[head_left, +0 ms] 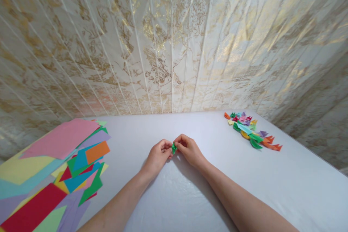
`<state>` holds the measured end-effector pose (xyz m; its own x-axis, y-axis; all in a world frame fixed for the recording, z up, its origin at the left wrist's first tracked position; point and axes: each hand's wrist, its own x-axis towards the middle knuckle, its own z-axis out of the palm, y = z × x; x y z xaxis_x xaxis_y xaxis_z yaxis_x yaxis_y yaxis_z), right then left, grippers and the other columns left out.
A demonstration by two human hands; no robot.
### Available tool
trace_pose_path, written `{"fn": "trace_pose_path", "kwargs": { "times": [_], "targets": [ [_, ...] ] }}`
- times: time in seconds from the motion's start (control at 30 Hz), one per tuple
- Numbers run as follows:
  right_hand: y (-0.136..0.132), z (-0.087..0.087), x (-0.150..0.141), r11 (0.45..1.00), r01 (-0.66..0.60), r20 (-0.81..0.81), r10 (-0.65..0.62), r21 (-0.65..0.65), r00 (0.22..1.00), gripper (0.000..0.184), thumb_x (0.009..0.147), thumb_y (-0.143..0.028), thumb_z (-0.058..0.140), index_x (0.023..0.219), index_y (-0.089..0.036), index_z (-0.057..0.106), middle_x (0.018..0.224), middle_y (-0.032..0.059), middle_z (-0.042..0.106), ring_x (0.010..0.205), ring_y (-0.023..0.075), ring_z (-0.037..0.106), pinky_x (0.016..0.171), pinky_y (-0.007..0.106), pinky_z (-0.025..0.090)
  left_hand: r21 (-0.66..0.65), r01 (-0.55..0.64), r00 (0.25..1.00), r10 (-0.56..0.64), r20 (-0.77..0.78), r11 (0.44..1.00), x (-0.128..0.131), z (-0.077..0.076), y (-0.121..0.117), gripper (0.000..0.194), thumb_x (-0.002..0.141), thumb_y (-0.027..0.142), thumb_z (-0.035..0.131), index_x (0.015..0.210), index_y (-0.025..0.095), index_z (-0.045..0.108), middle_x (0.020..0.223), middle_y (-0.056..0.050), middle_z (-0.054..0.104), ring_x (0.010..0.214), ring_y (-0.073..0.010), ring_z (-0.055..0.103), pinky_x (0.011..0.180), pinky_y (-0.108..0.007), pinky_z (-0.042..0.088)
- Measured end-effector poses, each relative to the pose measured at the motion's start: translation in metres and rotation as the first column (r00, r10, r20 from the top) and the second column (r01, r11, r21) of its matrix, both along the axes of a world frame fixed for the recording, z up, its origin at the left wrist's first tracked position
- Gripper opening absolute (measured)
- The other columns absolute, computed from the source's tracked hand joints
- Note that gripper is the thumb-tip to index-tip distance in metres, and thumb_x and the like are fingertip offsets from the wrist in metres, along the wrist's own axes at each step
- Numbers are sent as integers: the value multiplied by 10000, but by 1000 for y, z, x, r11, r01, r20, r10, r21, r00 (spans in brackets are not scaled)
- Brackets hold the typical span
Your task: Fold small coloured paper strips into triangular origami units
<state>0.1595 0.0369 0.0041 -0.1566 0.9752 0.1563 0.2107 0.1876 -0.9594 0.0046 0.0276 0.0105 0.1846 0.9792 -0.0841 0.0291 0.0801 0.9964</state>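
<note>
A small piece of folded green paper (pixel 174 148) is held between my two hands, a little above the white table. My left hand (pixel 160 153) pinches its left side with thumb and fingers. From the right, my right hand (pixel 189 149) grips the upper right part between thumb and index finger. The fingertips cover much of the paper, so its full folded shape cannot be made out.
Loose coloured paper sheets and cut pieces, among them a pink sheet (pixel 65 137) and a red strip (pixel 34 208), overlap at the left. Several small folded paper figures (pixel 244 128) lie at the back right. A gold-patterned curtain (pixel 171 43) hangs behind the white table (pixel 163 203).
</note>
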Motion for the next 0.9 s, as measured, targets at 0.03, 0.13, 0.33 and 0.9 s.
{"fn": "trace_pose_path", "kwargs": {
  "times": [0.03, 0.13, 0.33, 0.9],
  "targets": [
    [0, 1, 0, 1000, 1, 6, -1, -1, 1000, 109, 812, -285, 542, 802, -187, 590, 653, -27, 597, 590, 118, 547, 573, 234, 399, 2, -5, 1000, 5, -3, 1000, 0, 0, 0, 216, 656, 317, 650, 798, 173, 575, 703, 9, 631, 595, -112, 581, 590, -244, 476],
    [-1, 4, -1, 999, 31, 15, -31, -13, 999, 124, 820, -281, 528, 869, -191, 597, 698, -14, 620, 585, 120, 559, 574, 243, 412, 22, -47, 999, 47, -9, 999, -1, -1, 0, 241, 675, 363, 642, 806, 177, 563, 701, 11, 623, 581, -115, 581, 571, -244, 470],
    [-3, 2, -6, 995, 23, -41, -27, -97, 999, 159, 813, -347, 565, 782, -196, 527, 653, -36, 576, 494, 100, 524, 496, 227, 395, 61, -155, 988, 156, -14, 986, 0, -2, 1, 292, 664, 428, 660, 781, 191, 537, 726, 20, 610, 586, -119, 600, 548, -232, 462],
    [-16, 11, -15, 903, -123, -371, -42, -411, 928, 333, 681, -442, 715, 731, -180, 516, 605, -46, 576, 461, 69, 475, 494, 220, 370, 158, -182, 979, 194, -62, 970, 2, -10, -2, 165, 741, 341, 618, 787, 197, 551, 687, 14, 619, 607, -146, 611, 568, -246, 483]
  ]
}}
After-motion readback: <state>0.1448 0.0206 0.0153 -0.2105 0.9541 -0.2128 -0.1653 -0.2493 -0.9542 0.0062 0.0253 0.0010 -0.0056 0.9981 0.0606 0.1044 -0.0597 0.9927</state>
